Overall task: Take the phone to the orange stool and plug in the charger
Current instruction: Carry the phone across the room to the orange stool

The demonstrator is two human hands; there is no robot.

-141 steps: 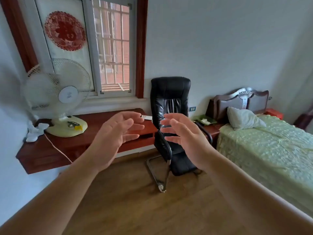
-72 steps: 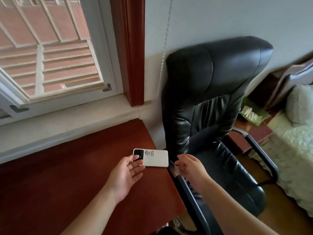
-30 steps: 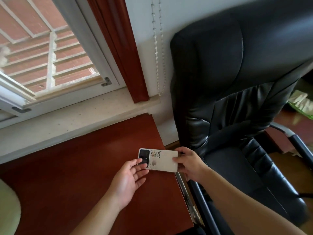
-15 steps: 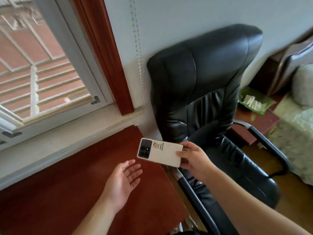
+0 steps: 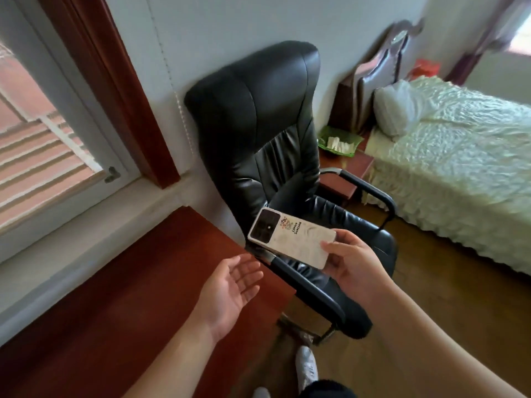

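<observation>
A white phone (image 5: 290,239) with a black camera block and a small cartoon print is held back side up in the air, above the near armrest of the black chair. My right hand (image 5: 353,264) grips its lower end. My left hand (image 5: 230,288) hovers palm up and empty over the corner of the red-brown desk (image 5: 115,320), just left of the phone. An orange object (image 5: 425,67), blurred, sits far back beside the bed's headboard. No charger shows.
A black leather office chair (image 5: 258,133) stands against the wall between desk and bed. A low red side table (image 5: 347,168) carries a green tray. The bed (image 5: 459,162) with a pale green cover fills the right. Wooden floor lies between chair and bed.
My right hand lifted the phone off the desk corner and carried it right, over the chair's armrest. My left hand let go and now stays open. The view has swung toward the bed.
</observation>
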